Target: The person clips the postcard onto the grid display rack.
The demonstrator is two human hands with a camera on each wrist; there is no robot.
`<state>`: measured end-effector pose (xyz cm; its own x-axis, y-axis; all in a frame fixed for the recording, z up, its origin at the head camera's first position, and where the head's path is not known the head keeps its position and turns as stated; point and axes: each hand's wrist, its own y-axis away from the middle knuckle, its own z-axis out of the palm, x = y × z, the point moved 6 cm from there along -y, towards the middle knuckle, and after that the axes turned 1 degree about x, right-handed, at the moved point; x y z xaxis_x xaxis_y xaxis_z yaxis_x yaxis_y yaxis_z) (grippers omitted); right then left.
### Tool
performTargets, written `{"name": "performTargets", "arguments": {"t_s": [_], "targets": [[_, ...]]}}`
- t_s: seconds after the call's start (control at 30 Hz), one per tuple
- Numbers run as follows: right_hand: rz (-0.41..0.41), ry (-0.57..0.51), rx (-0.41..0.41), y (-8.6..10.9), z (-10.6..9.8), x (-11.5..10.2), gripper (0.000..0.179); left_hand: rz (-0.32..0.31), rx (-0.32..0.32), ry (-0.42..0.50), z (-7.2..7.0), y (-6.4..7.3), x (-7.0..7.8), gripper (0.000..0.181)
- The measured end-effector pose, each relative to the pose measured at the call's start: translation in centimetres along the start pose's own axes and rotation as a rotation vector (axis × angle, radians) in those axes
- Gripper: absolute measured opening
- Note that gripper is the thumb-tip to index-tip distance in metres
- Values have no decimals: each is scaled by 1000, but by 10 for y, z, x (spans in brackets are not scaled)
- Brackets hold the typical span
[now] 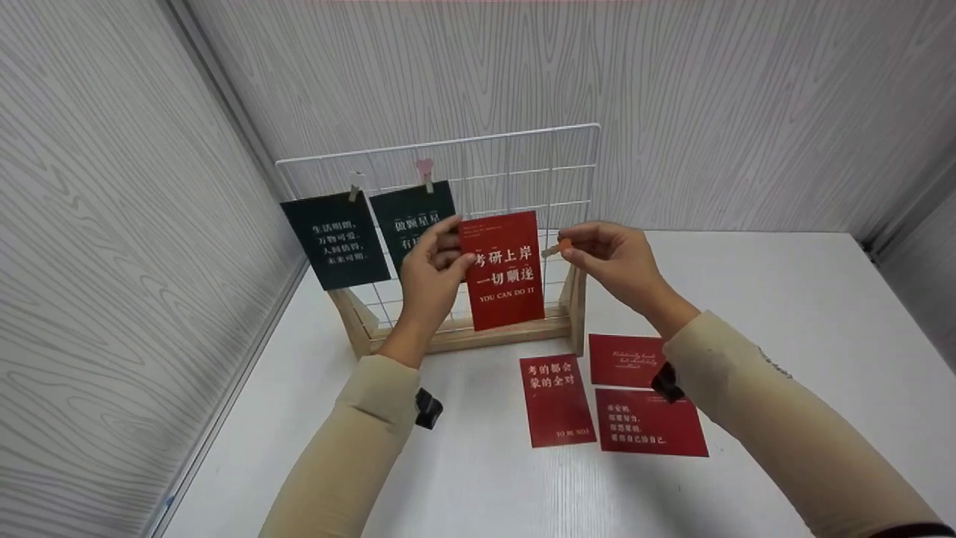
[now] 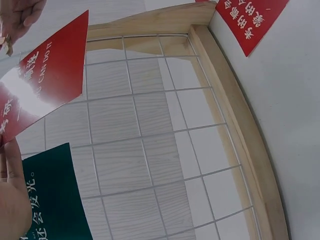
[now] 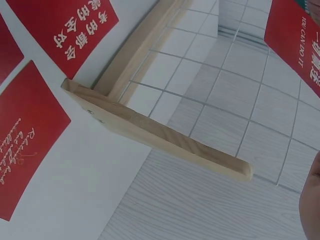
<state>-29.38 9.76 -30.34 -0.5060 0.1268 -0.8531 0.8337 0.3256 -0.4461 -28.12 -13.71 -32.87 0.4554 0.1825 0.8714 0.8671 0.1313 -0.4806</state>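
Observation:
My left hand pinches a red card by its left edge, upright in front of the white wire grid. Just right of the card, my right hand pinches a small wooden clothespin with an orange piece on it. Behind the left hand hangs a dark green card, held to the grid by a clothespin with a pink heart. Farther left hangs another dark green card under a clothespin. In the left wrist view, glare whitens part of the red card.
The grid stands in a wooden base on the white table. Three red cards lie at front right: one upright, one sideways, and one partly under the right forearm in view. Wood-grain panels rise behind and left.

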Motion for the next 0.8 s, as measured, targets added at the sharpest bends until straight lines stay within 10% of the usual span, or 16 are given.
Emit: {"name": "performTargets", "arguments": {"t_s": [0.8], "targets": [[-84, 57, 97, -39, 7, -42, 19, 118, 65, -45, 3, -20, 21, 47]]}}
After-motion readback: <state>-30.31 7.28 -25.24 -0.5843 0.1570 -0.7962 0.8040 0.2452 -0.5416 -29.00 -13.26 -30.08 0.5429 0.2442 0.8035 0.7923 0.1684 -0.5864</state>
